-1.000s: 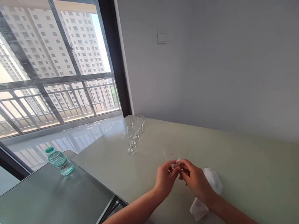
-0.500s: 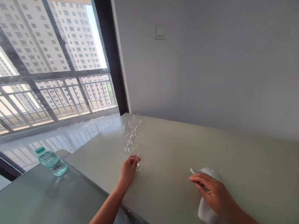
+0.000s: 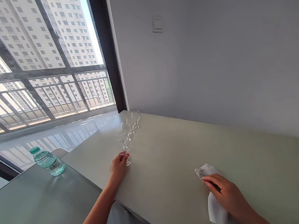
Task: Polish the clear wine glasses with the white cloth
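Thin, clear, glossy glass is seen in the stemmed glasses (image 3: 128, 161), while a soft, matt white fabric is shown by the crumpled cloth (image 3: 217, 210). The pale counter (image 3: 161, 170) is finished smooth with a faint satin sheen, and clear, shiny plastic is seen in the tinted bottle (image 3: 49, 162). The wall (image 3: 201, 63) is coated smooth and matt, and the floor (image 3: 67, 134) beyond is polished to a reflective gloss.

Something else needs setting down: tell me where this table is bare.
Bare room on the pale green table: between the left hand and the white cloth, and from the cloth back to the grey wall. Crowded: the far left, where clear stemmed glasses line up to the left hand, and around the right hand.
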Demonstrator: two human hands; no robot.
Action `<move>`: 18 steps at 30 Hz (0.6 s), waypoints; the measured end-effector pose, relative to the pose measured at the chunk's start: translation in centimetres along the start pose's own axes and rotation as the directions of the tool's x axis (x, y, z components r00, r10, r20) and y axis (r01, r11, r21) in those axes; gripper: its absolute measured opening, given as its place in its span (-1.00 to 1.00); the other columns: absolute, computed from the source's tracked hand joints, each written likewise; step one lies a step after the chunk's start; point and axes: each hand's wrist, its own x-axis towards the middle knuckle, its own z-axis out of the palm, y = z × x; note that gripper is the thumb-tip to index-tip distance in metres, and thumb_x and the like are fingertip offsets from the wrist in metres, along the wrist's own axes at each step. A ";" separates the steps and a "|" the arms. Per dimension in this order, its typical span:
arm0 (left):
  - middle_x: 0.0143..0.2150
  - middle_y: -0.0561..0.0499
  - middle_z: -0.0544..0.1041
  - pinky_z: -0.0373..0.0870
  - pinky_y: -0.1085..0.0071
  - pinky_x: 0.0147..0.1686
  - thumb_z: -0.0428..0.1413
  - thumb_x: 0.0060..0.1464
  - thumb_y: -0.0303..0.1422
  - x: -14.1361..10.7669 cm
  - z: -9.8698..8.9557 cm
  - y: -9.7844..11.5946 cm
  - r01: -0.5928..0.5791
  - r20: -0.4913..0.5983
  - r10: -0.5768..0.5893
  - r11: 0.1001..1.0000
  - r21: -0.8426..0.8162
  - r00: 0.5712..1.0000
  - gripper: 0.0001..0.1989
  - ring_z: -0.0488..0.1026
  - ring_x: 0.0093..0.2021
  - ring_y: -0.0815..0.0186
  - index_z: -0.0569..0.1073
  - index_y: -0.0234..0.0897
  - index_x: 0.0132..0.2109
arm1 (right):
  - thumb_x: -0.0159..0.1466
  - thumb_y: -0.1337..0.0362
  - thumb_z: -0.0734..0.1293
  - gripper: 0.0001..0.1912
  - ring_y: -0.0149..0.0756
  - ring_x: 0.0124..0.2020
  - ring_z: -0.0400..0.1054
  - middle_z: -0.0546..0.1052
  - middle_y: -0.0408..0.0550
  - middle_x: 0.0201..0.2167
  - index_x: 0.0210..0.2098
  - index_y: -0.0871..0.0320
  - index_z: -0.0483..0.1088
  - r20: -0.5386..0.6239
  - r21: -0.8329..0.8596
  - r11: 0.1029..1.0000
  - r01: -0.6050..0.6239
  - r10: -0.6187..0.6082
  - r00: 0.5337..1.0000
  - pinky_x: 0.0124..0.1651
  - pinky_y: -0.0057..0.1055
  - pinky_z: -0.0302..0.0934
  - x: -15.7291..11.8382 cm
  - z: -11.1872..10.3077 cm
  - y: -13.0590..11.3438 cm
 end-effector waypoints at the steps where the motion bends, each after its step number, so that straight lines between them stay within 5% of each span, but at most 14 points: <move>1: -0.31 -0.01 0.53 0.23 0.44 -0.41 -0.01 -0.05 -0.12 0.1 0.0 0.0 -0.001 -0.010 0.001 1.000 -0.002 1.000 -0.64 0.40 -0.38 0.30 0.46 -0.27 -0.22 | 0.27 0.18 0.07 -0.70 -0.32 -0.29 0.37 0.49 -0.08 -0.36 -0.31 0.07 0.40 -0.019 -0.043 0.999 0.028 -0.029 0.999 -0.22 -0.38 0.27 -0.1 -0.1 0.1; 4: -0.30 0.00 0.52 0.23 0.45 -0.40 -0.01 -0.05 -0.17 -0.1 -0.2 0.4 0.013 -0.036 -0.014 1.000 -0.015 0.999 -0.63 0.40 -0.36 0.31 0.41 -0.25 -0.12 | 0.23 0.06 0.10 -0.64 -0.18 -0.25 0.33 0.46 0.02 -0.26 -0.18 0.11 0.38 -0.077 -0.286 0.958 0.022 -0.046 0.996 -0.25 -0.25 0.25 -0.4 -0.5 0.3; 7: -0.23 0.02 0.49 0.24 0.45 -0.39 0.00 -0.08 -0.27 -0.6 -0.5 1.0 0.026 -0.065 -0.027 1.000 -0.011 0.998 -0.61 0.39 -0.39 0.35 0.34 -0.21 -0.04 | 0.15 -0.04 0.16 -0.47 -0.05 -0.27 0.31 0.42 0.14 -0.21 -0.04 0.19 0.30 -0.056 -0.509 0.857 -0.082 0.062 0.996 -0.37 -0.18 0.21 -1.1 -0.7 0.9; 12: -0.08 0.00 0.39 0.25 0.43 -0.36 0.01 -0.16 -0.41 -1.6 -1.3 1.5 0.060 -0.198 -0.058 0.998 0.005 0.978 -0.57 0.35 -0.38 0.38 0.31 -0.17 -0.04 | 0.15 0.24 0.13 -0.73 -0.18 -0.33 0.36 0.45 0.01 -0.33 -0.23 0.12 0.39 0.091 -0.501 0.862 -0.083 0.147 0.985 -0.40 -0.30 0.23 -1.9 -2.2 3.8; 15: -0.05 -0.02 0.36 0.26 0.42 -0.31 0.02 -0.14 -0.36 -2.4 -2.1 1.2 0.070 -0.275 -0.081 0.996 -0.050 0.958 -0.60 0.34 -0.30 0.34 0.30 -0.20 -0.06 | 0.15 0.31 0.09 -0.73 -0.18 -0.33 0.36 0.45 0.00 -0.33 -0.29 0.11 0.40 -0.055 -0.509 0.853 -0.116 0.102 0.993 -0.34 -0.29 0.23 -1.3 -5.2 4.5; 18: -0.09 -0.01 0.37 0.26 0.42 -0.31 0.02 -0.09 -0.27 -3.5 -2.5 0.5 0.079 -0.370 -0.128 0.986 -0.145 0.920 -0.65 0.33 -0.29 0.34 0.30 -0.21 -0.09 | 0.19 0.24 0.10 -0.70 -0.16 -0.33 0.36 0.45 0.05 -0.32 -0.22 0.14 0.40 -0.283 -0.504 0.839 -0.203 0.061 0.957 -0.31 -0.28 0.21 -0.6 -7.7 2.6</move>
